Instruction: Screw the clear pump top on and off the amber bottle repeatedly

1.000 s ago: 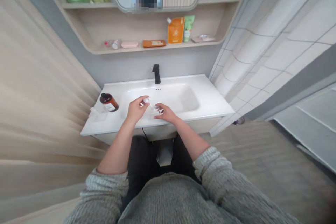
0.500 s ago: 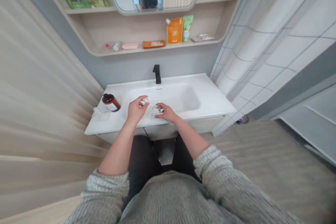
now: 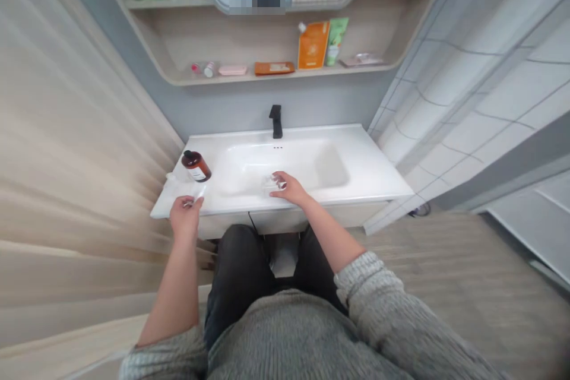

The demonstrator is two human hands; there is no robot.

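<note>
Directions are read on the view's clock face, twelve at the top.

Left hand [image 3: 184, 215]: over the front left of the white countertop [image 3: 378, 177], fingers drawn in to a narrow grip. A small pale piece [image 3: 199, 191] sits at the fingertips; its exact form is too blurred to tell.

Right hand [image 3: 290, 189]: moderately open, thumb and fingers curved about the right side of a small clear container [image 3: 269, 185], touching it. The container is at the front of the washbasin [image 3: 298, 163], between two and three o'clock from the left hand; whether it bears on the surface cannot be told.

A brown bottle [image 3: 196, 166] with black cap and white label stands at one o'clock from the left hand, apart from it. A translucent item with a white top [image 3: 171, 177] is at eleven o'clock, near the bottle.

The black faucet [image 3: 276, 122] is between eleven and twelve o'clock from the right hand. Above, the shelf [image 3: 240, 79] bears an orange pouch [image 3: 313, 46] beside a green tube [image 3: 337, 41].
</note>
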